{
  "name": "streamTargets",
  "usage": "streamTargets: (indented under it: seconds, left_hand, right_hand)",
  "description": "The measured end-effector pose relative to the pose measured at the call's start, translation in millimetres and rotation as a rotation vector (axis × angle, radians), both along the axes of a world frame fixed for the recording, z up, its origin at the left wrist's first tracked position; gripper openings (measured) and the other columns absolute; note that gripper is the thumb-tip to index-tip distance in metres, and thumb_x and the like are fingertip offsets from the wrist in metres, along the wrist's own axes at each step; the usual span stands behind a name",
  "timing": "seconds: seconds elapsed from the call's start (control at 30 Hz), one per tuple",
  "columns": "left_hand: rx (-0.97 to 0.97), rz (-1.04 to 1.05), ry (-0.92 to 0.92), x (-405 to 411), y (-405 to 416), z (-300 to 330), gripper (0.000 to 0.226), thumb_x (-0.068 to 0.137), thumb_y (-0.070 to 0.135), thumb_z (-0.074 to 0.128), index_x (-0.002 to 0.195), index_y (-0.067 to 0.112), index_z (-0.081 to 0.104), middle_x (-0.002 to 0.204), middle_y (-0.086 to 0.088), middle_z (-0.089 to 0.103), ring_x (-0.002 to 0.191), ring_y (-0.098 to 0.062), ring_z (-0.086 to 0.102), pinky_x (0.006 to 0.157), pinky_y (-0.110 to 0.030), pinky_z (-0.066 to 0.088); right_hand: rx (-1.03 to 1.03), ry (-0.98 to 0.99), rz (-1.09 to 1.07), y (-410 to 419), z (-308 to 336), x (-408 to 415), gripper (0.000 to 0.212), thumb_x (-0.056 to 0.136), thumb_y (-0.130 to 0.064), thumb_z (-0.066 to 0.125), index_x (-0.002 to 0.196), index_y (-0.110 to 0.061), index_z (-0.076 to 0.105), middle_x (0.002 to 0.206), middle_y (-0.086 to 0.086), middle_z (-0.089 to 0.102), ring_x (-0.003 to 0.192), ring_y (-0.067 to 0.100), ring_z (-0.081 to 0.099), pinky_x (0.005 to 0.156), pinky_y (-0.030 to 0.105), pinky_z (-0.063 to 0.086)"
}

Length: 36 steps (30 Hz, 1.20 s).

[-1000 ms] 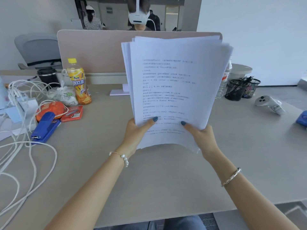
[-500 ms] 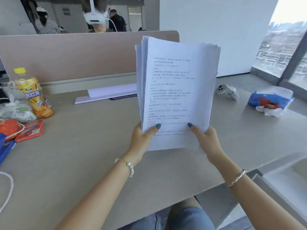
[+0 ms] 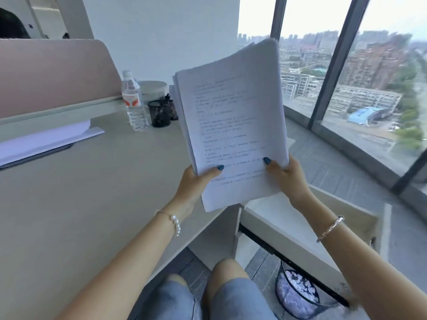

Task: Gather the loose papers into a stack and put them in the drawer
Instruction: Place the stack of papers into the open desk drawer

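A thick stack of printed white papers point(image 3: 233, 121) is held upright in the air, tilted a little to the right. My left hand point(image 3: 195, 181) grips its lower left edge with the thumb on the front sheet. My right hand point(image 3: 286, 176) grips the lower right edge the same way. The stack hangs past the right end of the desk point(image 3: 80, 204), above the back part of an open white drawer point(image 3: 277, 218). The drawer is pulled out to the right of my knees, and the part of its inside that shows is bare.
A water bottle point(image 3: 134, 101), a black mesh pen cup point(image 3: 159, 113) and a round white container point(image 3: 153, 88) stand at the desk's far right. Flat white sheets point(image 3: 44, 140) lie by the divider. A mesh waste bin point(image 3: 298, 294) sits under the drawer. Large windows point(image 3: 346, 77) fill the right.
The view has swung right, from the desk's middle to its right end. Both hands carried the stack right, over the open drawer, which has come into view. The grip is unchanged.
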<state>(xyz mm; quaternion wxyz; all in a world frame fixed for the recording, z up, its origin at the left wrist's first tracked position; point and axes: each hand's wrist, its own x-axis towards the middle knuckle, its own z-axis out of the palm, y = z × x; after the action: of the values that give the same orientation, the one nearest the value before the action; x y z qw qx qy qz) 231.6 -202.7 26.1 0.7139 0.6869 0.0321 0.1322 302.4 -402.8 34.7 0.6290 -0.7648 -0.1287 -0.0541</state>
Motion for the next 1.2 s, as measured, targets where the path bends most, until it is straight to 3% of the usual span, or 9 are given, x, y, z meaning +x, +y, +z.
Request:
streamTargets:
  seconds: [0.1, 0.23, 0.43, 0.53, 0.63, 0.77, 0.87, 1.0, 1.2]
  left_hand:
    - [0.032, -0.086, -0.022, 23.0, -27.7, -0.4, 0.028, 0.082, 0.018, 0.067, 0.108, 0.03, 0.062, 0.11, 0.011, 0.069, 0.097, -0.004, 0.067, 0.077, -0.018, 0.055]
    - [0.035, -0.08, -0.026, 60.8, -54.5, -1.7, 0.027, 0.082, 0.016, 0.068, 0.105, 0.024, 0.056, 0.102, 0.009, 0.068, 0.087, 0.001, 0.067, 0.067, -0.012, 0.052]
    - [0.122, -0.077, 0.017, 129.6, -87.7, -15.8, 0.05, 0.066, 0.036, 0.076, 0.107, 0.02, 0.051, 0.105, -0.001, 0.068, 0.101, -0.018, 0.065, 0.091, -0.041, 0.052]
    - [0.227, -0.05, 0.009, 163.4, -106.2, -24.0, 0.058, 0.072, 0.033, 0.075, 0.122, 0.022, 0.046, 0.116, 0.005, 0.058, 0.108, -0.013, 0.056, 0.089, -0.03, 0.046]
    - [0.365, -0.062, 0.003, 196.8, -121.1, -30.0, 0.055, 0.077, 0.032, 0.071, 0.125, 0.02, 0.047, 0.118, 0.002, 0.058, 0.108, -0.01, 0.054, 0.083, -0.02, 0.041]
    - [0.629, -0.151, 0.036, 235.1, -131.4, -39.4, 0.051, 0.078, 0.037, 0.068, 0.124, 0.018, 0.053, 0.128, 0.0, 0.06, 0.12, -0.014, 0.052, 0.09, -0.019, 0.036]
    - [0.672, -0.177, 0.088, 249.1, -131.5, -50.8, 0.055, 0.078, 0.043, 0.068, 0.126, 0.02, 0.054, 0.131, 0.002, 0.058, 0.123, -0.015, 0.051, 0.094, -0.021, 0.035]
    - [0.617, -0.154, 0.109, 257.4, -129.5, -58.2, 0.058, 0.073, 0.056, 0.065, 0.122, 0.026, 0.057, 0.13, 0.004, 0.059, 0.121, -0.012, 0.052, 0.095, -0.023, 0.037]
    - [0.585, -0.142, 0.114, 256.2, -131.5, -59.7, 0.059, 0.065, 0.062, 0.059, 0.114, 0.029, 0.061, 0.126, 0.007, 0.061, 0.12, -0.011, 0.051, 0.094, -0.023, 0.038]
  right_hand:
    - [-0.111, 0.035, -0.073, -48.2, -5.6, 10.4, 0.006, 0.091, -0.017, 0.054, 0.095, -0.017, 0.057, 0.084, -0.004, 0.061, 0.079, 0.017, 0.056, 0.07, 0.032, 0.046]
    - [-0.213, 0.077, -0.155, -112.9, -16.5, 22.0, 0.008, 0.09, -0.01, 0.055, 0.096, -0.012, 0.059, 0.093, 0.007, 0.061, 0.085, 0.021, 0.056, 0.077, 0.034, 0.044]
    - [-0.323, 0.26, -0.2, -200.1, -29.7, 41.0, 0.013, 0.088, -0.014, 0.06, 0.094, -0.025, 0.062, 0.092, 0.005, 0.066, 0.087, 0.03, 0.062, 0.09, 0.047, 0.05]
    - [-0.363, 0.308, -0.194, -226.7, -35.5, 54.0, 0.014, 0.088, -0.013, 0.061, 0.086, -0.027, 0.061, 0.088, 0.005, 0.066, 0.077, 0.023, 0.062, 0.081, 0.041, 0.049]
    - [-0.418, 0.376, -0.159, -253.6, -46.9, 72.0, 0.011, 0.087, -0.013, 0.062, 0.095, -0.02, 0.062, 0.093, 0.008, 0.067, 0.079, 0.02, 0.063, 0.075, 0.034, 0.05]
    - [-0.589, 0.483, -0.062, -282.9, -70.0, 98.4, 0.011, 0.087, -0.02, 0.063, 0.094, -0.028, 0.062, 0.091, -0.003, 0.068, 0.081, 0.01, 0.064, 0.065, 0.021, 0.048]
    - [-0.724, 0.536, 0.03, -287.0, -91.6, 116.4, 0.015, 0.086, -0.019, 0.065, 0.089, -0.033, 0.059, 0.089, -0.004, 0.068, 0.08, 0.008, 0.064, 0.065, 0.012, 0.048]
    - [-0.862, 0.564, 0.174, -276.7, -128.4, 141.6, 0.022, 0.083, -0.021, 0.068, 0.104, -0.027, 0.064, 0.103, 0.003, 0.071, 0.096, 0.022, 0.067, 0.087, 0.034, 0.052]
    - [-0.981, 0.607, 0.28, -246.2, -159.1, 164.6, 0.03, 0.083, -0.018, 0.066, 0.113, -0.014, 0.062, 0.107, 0.004, 0.067, 0.1, 0.021, 0.062, 0.079, 0.025, 0.045]
